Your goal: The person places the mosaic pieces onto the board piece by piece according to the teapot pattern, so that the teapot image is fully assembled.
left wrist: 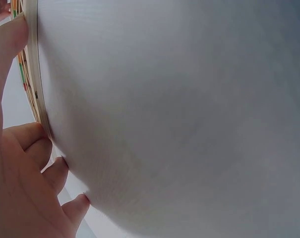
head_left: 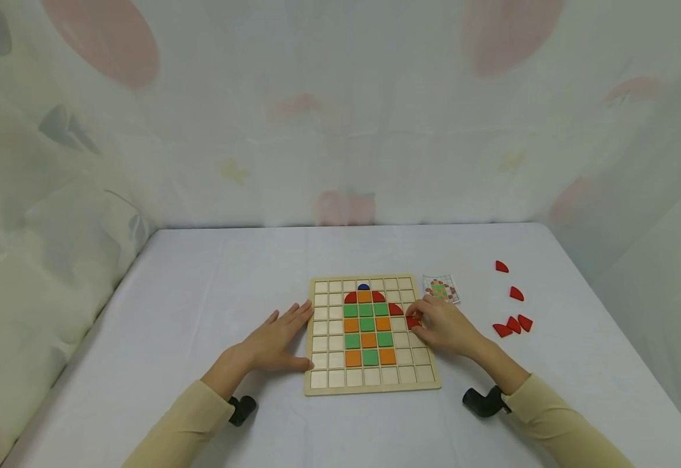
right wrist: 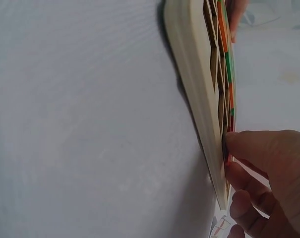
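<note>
A wooden grid board (head_left: 372, 391) lies on the table, with green and orange squares filling a block of its cells. On top of that block sit red quarter-circle pieces and a small blue piece (head_left: 364, 286). My left hand (head_left: 276, 342) rests with spread, fairly straight fingers against the board's left edge; the left wrist view shows thumb and fingertips touching the rim. At the right side of the board, my right hand (head_left: 447, 327) pinches a red quarter-circle piece (head_left: 413, 322) between thumb and fingers, at a cell. Fingers partly hide that piece.
A pattern card (head_left: 449, 290) lies past the board's upper right corner. Several loose red quarter-circle pieces (head_left: 516, 294) are scattered farther right on the white tablecloth (head_left: 223, 279). Patterned curtains stand behind and to both sides.
</note>
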`<state>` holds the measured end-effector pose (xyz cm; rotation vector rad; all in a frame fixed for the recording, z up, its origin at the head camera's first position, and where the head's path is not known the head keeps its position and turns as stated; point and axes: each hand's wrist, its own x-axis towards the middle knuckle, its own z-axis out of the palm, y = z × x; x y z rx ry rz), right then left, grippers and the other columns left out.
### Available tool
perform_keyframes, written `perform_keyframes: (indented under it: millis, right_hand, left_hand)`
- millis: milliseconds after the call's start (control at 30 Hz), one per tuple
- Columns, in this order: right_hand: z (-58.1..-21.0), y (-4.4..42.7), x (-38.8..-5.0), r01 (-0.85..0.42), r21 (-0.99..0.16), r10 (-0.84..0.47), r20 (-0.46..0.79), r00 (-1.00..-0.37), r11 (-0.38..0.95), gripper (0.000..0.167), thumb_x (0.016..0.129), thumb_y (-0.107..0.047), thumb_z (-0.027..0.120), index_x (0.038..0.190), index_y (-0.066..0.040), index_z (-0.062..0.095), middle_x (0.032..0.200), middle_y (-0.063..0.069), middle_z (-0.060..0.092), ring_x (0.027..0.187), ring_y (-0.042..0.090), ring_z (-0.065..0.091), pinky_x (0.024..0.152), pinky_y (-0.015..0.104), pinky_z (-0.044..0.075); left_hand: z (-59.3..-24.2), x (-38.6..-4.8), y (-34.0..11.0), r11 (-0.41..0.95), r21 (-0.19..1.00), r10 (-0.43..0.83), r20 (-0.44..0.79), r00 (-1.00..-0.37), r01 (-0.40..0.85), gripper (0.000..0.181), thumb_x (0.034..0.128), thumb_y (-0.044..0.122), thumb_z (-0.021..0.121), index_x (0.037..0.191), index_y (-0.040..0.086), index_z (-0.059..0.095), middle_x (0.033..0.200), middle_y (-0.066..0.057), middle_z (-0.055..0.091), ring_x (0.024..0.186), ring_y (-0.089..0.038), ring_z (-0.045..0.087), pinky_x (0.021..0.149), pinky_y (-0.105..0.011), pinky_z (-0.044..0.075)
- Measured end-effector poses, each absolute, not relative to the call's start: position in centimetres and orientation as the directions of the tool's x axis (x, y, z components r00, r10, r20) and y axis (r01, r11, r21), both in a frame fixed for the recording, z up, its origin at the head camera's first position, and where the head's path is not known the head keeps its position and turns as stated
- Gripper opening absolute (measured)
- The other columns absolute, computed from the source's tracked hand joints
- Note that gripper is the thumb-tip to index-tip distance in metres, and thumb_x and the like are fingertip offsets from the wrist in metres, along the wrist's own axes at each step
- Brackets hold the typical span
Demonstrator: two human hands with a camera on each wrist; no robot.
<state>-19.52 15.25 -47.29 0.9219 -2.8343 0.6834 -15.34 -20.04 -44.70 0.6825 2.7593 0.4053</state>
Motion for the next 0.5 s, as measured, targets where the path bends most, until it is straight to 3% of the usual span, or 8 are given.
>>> perform_keyframes:
  millis: [500]
  right_hand:
    - [-46.5,17.3,-18.3,-0.526,-0.462,-0.466,0.247,-0.85,0.714,0.024,0.08,-0.012,0.07,0.102,-0.015,0.063,0.094,-0.006,0.062,0.081,0.009,0.052,0.07,0.025,0.049]
  left_hand:
    - [-44.8,-15.3,-20.1,0.851,0.329,0.486,-0.195,-0.852,0.41,0.1,0.0738,0.055,0.068,0.148,0.009,0.019,0.155,-0.004,0.013,0.141,-0.026,0.015,0.11,-0.056,0.013]
